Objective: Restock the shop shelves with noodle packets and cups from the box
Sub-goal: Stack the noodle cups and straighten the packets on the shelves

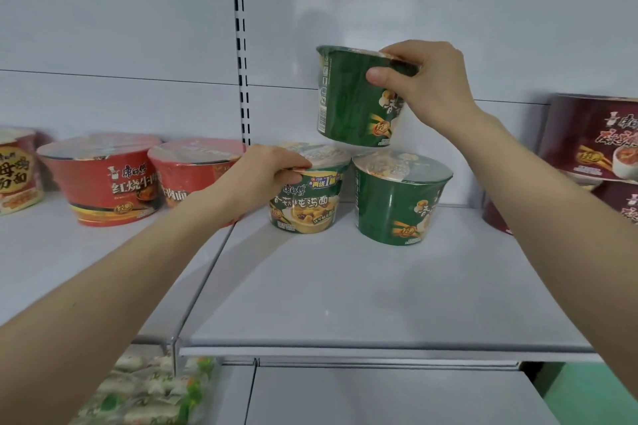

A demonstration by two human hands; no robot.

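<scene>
Head view: white metal shelf spans frame. Red plastic noodle bowls at 9 o'clock. Left green foil-lidded noodle cup and right green foil-lidded noodle cup stand side by side at centre. Third green noodle cup, tilted, at 1 o'clock just above them; right hand curls round its rim. Left hand grips left cup's lid edge.

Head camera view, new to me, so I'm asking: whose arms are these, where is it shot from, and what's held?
No machine: a person wears one camera on the head, looking down at both bare arms. The right hand grips the raised green cup by its rim, over two more on the white shelf; whether it touches them is unclear. The left hand grips the left green cup at its lid edge. Red cups stand to the left, dark red cups to the right.
</scene>
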